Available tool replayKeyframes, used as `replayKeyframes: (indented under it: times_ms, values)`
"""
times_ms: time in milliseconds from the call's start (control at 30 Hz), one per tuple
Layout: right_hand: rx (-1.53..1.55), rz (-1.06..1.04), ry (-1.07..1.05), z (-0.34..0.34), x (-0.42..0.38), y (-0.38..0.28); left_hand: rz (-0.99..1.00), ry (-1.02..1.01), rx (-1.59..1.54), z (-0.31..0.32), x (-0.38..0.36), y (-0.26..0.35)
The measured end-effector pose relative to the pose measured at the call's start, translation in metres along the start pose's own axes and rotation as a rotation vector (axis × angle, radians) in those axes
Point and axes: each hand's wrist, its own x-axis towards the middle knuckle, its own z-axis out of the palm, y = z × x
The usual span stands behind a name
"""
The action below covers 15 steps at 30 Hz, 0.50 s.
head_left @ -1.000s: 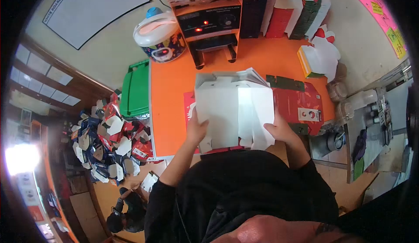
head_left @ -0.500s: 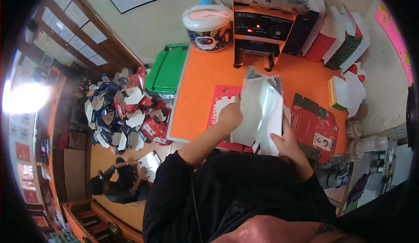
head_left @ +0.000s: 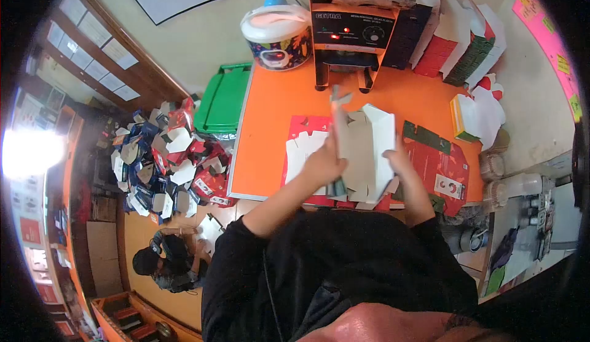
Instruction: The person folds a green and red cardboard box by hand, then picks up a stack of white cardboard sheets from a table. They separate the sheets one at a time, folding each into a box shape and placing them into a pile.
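Observation:
A partly folded cardboard box (head_left: 362, 151) is held over the orange table (head_left: 261, 139), its pale inside facing up and its right wall standing white. My left hand (head_left: 326, 165) is closed on the left panel, which is raised nearly edge-on and slightly blurred. On the right side, my right hand (head_left: 398, 161) grips the white wall, thumb toward the inside. Beneath and left of the box lies a flat red-and-white carton (head_left: 301, 151). Close to my right hand is another flat carton (head_left: 433, 167), red with green flaps.
A cup-sealing machine (head_left: 350, 35) and a rice cooker (head_left: 278, 38) stand at the back. Folded boxes (head_left: 461, 44) line the right wall. Left of the table are a green lidded bin (head_left: 222, 99), a heap of boxes (head_left: 175, 157), and a seated person (head_left: 175, 259).
The box panels have been spread apart, showing the pale inside. The left panel now stands edge-on in my left hand. The camera view has shifted slightly.

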Motion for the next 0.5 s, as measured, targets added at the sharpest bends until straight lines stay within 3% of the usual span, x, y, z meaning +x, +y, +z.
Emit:
replayKeyframes:
  times_ms: [33,100,133,167,200,233,300,367,433,500]
  values:
    - [0.090,-0.154,-0.060,-0.020,0.017,0.036,-0.011,-0.004,-0.136,-0.004,-0.002,-0.021]
    - [-0.084,-0.112,-0.023,-0.045,0.024,0.079,-0.019,-0.007,-0.270,-0.002,-0.004,-0.068]
    - [-0.082,-0.108,-0.021,-0.045,0.013,0.072,-0.013,0.017,-0.507,0.006,-0.005,-0.093]
    - [-0.482,-0.081,0.084,-0.042,-0.005,0.048,-0.006,0.043,-0.743,0.011,-0.008,-0.105]
    - [-0.882,-0.049,0.189,-0.034,-0.016,0.032,-0.006,0.039,-0.740,0.014,-0.012,-0.106]
    - [-0.880,-0.045,0.192,-0.022,-0.018,0.026,0.024,0.039,-0.765,0.017,-0.015,-0.106]
    - [-0.811,-0.364,0.328,0.005,-0.019,0.010,0.055,0.036,-0.788,0.014,-0.017,-0.095]
    - [-0.982,-0.582,0.360,0.028,-0.028,-0.024,-0.053,-0.078,-1.178,0.005,-0.022,-0.071]
    - [-0.978,-0.559,0.147,0.058,-0.049,-0.062,-0.115,-0.132,-1.155,-0.009,-0.029,-0.048]
    - [-0.210,-0.500,-0.368,0.088,-0.032,-0.041,-0.172,-0.181,-1.132,-0.007,-0.030,-0.042]
